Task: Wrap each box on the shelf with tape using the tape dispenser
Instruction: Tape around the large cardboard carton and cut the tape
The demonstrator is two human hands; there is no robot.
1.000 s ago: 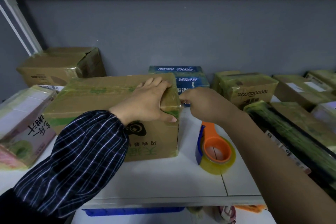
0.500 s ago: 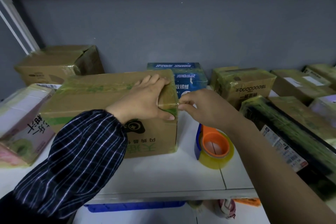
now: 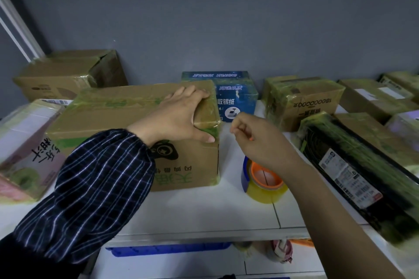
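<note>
Left hand [image 3: 179,118] clasps the box [image 3: 113,120] by its top corner. Right hand [image 3: 256,140], touching that corner a moment ago, now hangs just beside it, fingers curled; whether on tape, I cannot tell. Dispenser [image 3: 263,179] lies under its wrist; this pass seems done.

Views held: one, the head view. Station: we look from a camera worn on the head, in front of the shelf [image 3: 204,213], facing forward and tipped down onto its white board. Lens: wide-angle. Range: close; the left hand [image 3: 179,118], laid over a corner of the cardboard box [image 3: 118,115], and the right hand [image 3: 260,140] sit mid-frame, and both forearms run in from the bottom edge. Upper half: the grey wall [image 3: 226,29] behind the shelf, with the next board up as a thin strip along the top edge. Lower edge: a slice of the level below. Side to side: we take in boxes [image 3: 303,102] from border to border.
</note>
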